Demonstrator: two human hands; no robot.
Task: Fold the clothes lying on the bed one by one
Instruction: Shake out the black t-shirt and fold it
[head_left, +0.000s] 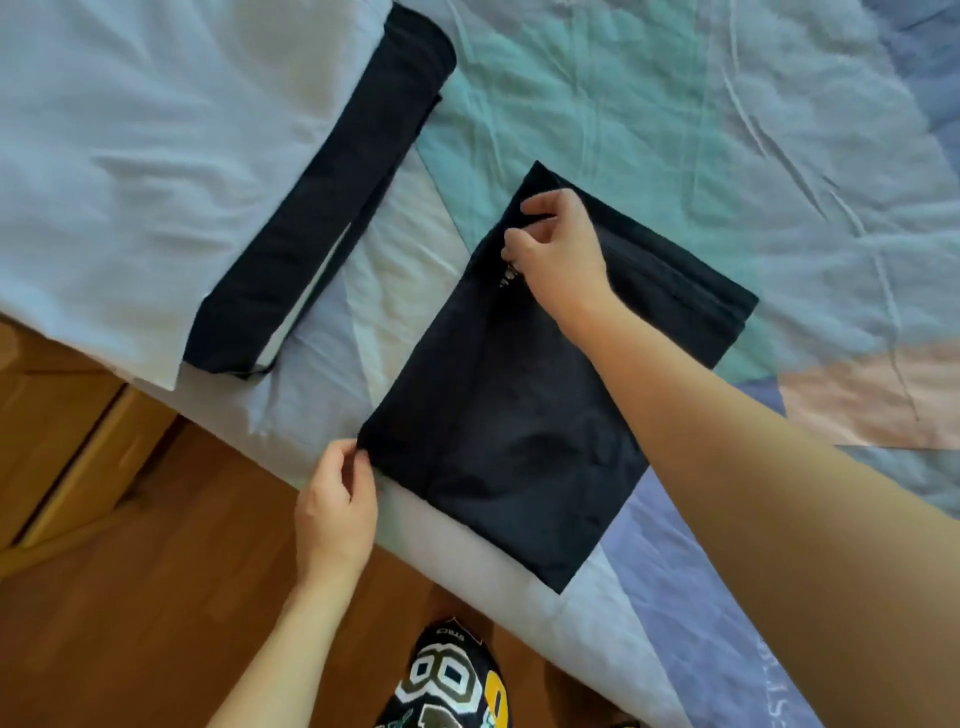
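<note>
Near the bed's (519, 561) edge lies a folded black garment (524, 415), its near-left corner pinched by the left hand (337, 509) and its far edge by the right hand (558, 249), with open patchwork bedspread (727, 130) beyond.

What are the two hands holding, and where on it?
Both hold the folded dark garment. The left hand pinches its near left corner; the right hand pinches the fabric at its far left edge.

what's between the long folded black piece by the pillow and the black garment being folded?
Only bare bedsheet, pale and wrinkled, separates the long folded piece from the black garment in the head view.
</note>
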